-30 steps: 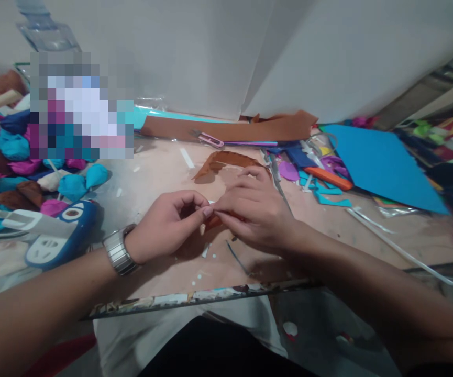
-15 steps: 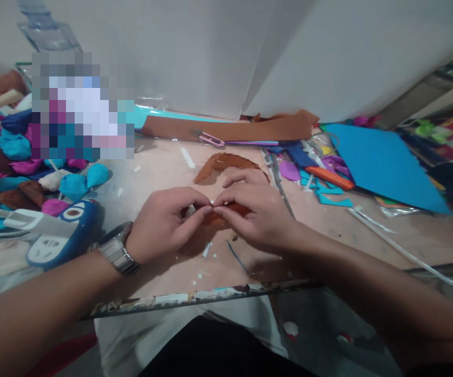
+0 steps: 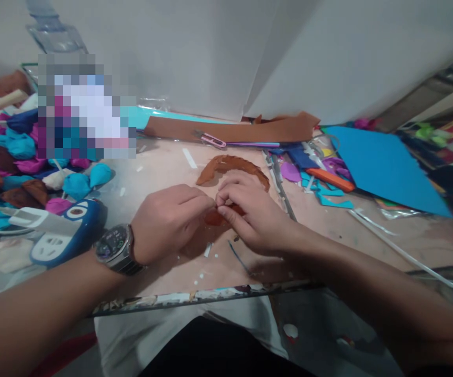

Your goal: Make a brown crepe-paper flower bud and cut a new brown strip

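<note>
My left hand (image 3: 167, 222), with a metal watch on the wrist, and my right hand (image 3: 250, 212) meet at the middle of the table. Both pinch a small brown piece of paper (image 3: 215, 217) between their fingertips, just above the tabletop. Most of the piece is hidden under the fingers. A curved brown paper strip (image 3: 232, 165) with a notched edge lies just behind my right hand.
Crumpled blue, magenta and brown paper balls (image 3: 10, 157) pile at the left beside a blue power strip (image 3: 63, 230). A long brown sheet (image 3: 234, 130), a pink clip (image 3: 211, 140), an orange cutter (image 3: 330, 179), paper scraps and a blue sheet (image 3: 379, 165) lie behind and right. The glass table edge (image 3: 195, 297) runs close to me.
My left wrist has rolled so the watch face shows. Both hands have closed tighter together on the brown piece. The view has shifted slightly.
</note>
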`<state>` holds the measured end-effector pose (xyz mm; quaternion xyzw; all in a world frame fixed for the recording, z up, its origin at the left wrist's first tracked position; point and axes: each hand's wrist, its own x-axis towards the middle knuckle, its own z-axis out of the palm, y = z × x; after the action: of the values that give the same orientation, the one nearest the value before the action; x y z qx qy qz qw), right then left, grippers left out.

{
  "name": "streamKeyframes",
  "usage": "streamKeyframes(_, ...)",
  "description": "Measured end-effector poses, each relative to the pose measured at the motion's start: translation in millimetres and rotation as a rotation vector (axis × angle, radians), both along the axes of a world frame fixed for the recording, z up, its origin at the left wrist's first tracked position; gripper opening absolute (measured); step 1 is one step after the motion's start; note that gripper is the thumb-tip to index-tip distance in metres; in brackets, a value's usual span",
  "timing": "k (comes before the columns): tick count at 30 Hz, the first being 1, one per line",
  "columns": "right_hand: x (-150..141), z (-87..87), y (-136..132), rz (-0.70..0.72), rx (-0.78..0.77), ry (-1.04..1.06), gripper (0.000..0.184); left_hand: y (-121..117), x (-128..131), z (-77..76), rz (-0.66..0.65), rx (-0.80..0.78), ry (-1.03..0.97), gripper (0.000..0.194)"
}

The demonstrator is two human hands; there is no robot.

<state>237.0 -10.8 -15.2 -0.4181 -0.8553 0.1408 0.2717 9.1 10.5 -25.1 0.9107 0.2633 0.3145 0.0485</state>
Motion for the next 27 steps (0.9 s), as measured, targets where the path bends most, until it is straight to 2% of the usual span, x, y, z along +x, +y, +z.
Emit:
streamKeyframes(6, 1.3, -4.0, 2.2, 0.03, 0.038, 0.058, 0.009, -2.5, 3.2, 3.9, 0.014, -0.275, -0.083, 0.016)
streamKeyframes(12, 2.6, -6.3, 3.1, 0.039, 0.082, 0.088, 0.009, -5.1, 3.3, 1.7, 0.026, -0.438, -0.12, 0.02)
streamKeyframes(19, 1.8, -5.1, 2.4, 0.039, 0.145, 0.022, 0.007, -5.3, 2.5, 1.2, 0.044, -0.536, -0.137, 0.022)
streamKeyframes(27, 2.3, -5.0, 2.0, 0.046, 0.163, -0.005, 0.007, -5.1, 3.0, 2.6, 0.047, -0.489, -0.19, 0.017)
